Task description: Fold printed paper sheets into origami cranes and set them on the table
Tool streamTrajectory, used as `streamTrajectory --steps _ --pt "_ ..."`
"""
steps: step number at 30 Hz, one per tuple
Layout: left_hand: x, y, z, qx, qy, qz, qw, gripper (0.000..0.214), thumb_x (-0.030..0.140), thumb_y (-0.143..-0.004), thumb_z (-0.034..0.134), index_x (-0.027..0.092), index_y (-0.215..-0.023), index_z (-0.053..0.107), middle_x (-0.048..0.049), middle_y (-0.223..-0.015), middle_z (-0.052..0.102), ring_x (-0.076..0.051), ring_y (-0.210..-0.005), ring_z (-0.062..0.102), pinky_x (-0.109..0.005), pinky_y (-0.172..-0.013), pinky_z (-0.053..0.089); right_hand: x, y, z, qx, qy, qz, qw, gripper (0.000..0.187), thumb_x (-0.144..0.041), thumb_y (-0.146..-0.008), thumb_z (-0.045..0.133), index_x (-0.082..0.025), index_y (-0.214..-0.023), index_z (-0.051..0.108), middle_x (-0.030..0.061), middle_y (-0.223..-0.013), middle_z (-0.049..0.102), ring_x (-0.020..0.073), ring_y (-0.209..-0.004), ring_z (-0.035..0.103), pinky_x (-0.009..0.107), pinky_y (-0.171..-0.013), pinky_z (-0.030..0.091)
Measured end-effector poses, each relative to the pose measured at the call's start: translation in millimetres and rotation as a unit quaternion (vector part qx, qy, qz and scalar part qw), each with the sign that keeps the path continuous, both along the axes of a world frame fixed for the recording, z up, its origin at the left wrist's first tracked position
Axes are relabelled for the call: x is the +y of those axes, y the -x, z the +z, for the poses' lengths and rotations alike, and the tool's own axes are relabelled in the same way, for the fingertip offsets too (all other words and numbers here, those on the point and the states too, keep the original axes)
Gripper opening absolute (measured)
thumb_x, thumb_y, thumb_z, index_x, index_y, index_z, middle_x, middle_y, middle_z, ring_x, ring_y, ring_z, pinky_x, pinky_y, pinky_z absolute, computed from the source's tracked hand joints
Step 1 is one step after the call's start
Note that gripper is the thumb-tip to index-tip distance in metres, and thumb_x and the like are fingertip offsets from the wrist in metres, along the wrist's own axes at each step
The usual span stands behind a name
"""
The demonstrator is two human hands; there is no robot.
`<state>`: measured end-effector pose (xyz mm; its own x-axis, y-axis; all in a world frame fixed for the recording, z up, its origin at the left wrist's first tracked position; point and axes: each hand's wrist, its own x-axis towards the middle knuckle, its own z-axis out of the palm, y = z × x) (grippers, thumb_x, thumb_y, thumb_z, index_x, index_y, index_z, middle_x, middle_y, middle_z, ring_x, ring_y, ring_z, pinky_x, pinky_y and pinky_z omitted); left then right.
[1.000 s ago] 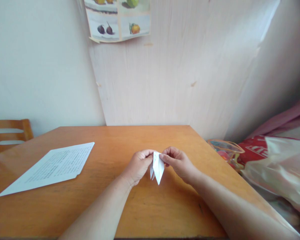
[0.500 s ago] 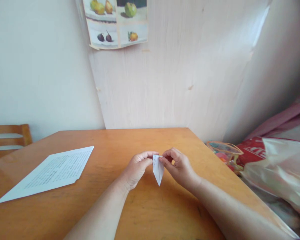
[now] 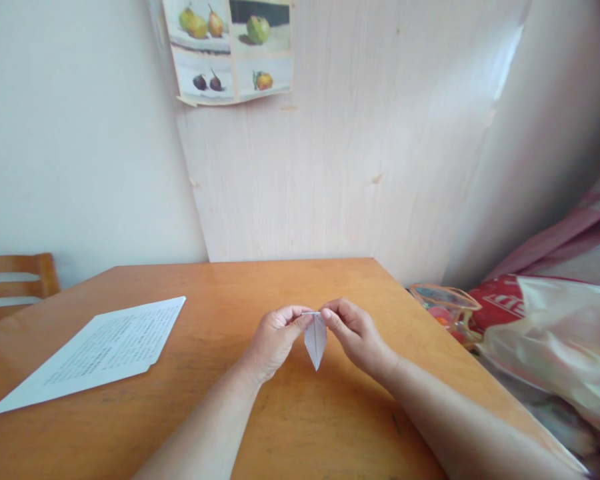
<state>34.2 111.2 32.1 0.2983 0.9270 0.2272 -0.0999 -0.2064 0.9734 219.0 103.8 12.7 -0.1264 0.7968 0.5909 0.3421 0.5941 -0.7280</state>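
Observation:
A small piece of folded white paper [image 3: 315,343] hangs point-down between my hands, above the wooden table [image 3: 220,427]. It narrows to a sharp tip at the bottom and has a crease down its middle. My left hand [image 3: 279,335] pinches its upper left corner between thumb and fingers. At the upper right corner, my right hand [image 3: 353,333] grips it the same way, thumb toward me. The fingertips behind the paper are partly hidden.
Printed sheets [image 3: 105,353] lie on the table at the left. A wooden chair [image 3: 15,287] stands beyond the left edge. Past the right edge are an orange-trimmed clear bag [image 3: 445,300] and a pale plastic bag [image 3: 555,340]. A fruit picture [image 3: 230,60] hangs on the wall behind.
My right thumb has shifted up to the paper's top right corner, and my left thumb now presses on its front. The paper's middle crease now shows more centrally. The view has shifted slightly.

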Motion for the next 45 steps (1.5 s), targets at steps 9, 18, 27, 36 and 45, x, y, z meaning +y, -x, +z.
streamTrajectory --steps 9,18,27,36,45 --pt "1.9 -2.4 -3.7 -0.018 0.013 0.023 0.999 0.022 0.034 -0.079 0.079 0.017 -0.092 0.079 -0.0080 -0.097 0.077 -0.022 -0.094 0.066 -0.033 -0.092 0.047 5.4 3.0 -7.9 -0.019 0.040 -0.006 0.999 0.040 -0.050 -0.100 0.047 -0.020 -0.078 0.060 0.0002 -0.068 0.057 0.0150 -0.063 0.053 0.026 -0.058 0.041" --pt "0.5 -3.0 -5.9 -0.018 0.071 -0.033 0.997 0.024 0.039 -0.080 0.076 0.016 -0.086 0.071 -0.0024 -0.078 0.068 -0.015 -0.074 0.060 -0.028 -0.073 0.046 1.1 1.2 2.1 -0.085 0.007 -0.004 0.996 0.032 -0.041 -0.100 0.049 -0.020 -0.077 0.058 0.0000 -0.068 0.058 0.0142 -0.062 0.054 0.026 -0.057 0.038" --pt "9.7 3.4 -11.5 -0.117 0.176 -0.010 0.977 0.025 0.033 -0.074 0.082 0.015 -0.077 0.064 -0.0024 -0.072 0.069 -0.014 -0.066 0.061 -0.026 -0.067 0.046 16.9 3.0 -17.0 0.059 0.145 0.069 0.985 0.036 -0.043 -0.100 0.045 -0.019 -0.080 0.061 0.0003 -0.068 0.060 0.0144 -0.062 0.058 0.028 -0.061 0.048" --pt "22.5 5.4 -22.5 -0.181 0.277 -0.019 0.943 0.012 0.018 -0.077 0.075 0.013 -0.073 0.064 0.0011 -0.064 0.059 -0.009 -0.055 0.053 -0.022 -0.054 0.041 13.8 0.3 -17.9 -0.149 -0.118 0.053 0.980 0.067 -0.015 -0.086 0.066 -0.030 -0.148 0.044 0.0110 -0.132 0.060 0.0250 -0.119 0.059 0.043 -0.097 0.051" --pt "17.0 3.1 -20.7 -0.168 0.312 -0.036 0.934 0.018 0.015 -0.077 0.074 0.015 -0.068 0.058 0.0016 -0.059 0.056 -0.008 -0.051 0.052 -0.020 -0.048 0.038 5.4 1.7 -4.6 -0.171 -0.163 0.079 0.969 0.029 -0.017 -0.090 0.067 -0.025 -0.119 0.067 0.0087 -0.106 0.070 0.0233 -0.098 0.064 0.038 -0.087 0.052"
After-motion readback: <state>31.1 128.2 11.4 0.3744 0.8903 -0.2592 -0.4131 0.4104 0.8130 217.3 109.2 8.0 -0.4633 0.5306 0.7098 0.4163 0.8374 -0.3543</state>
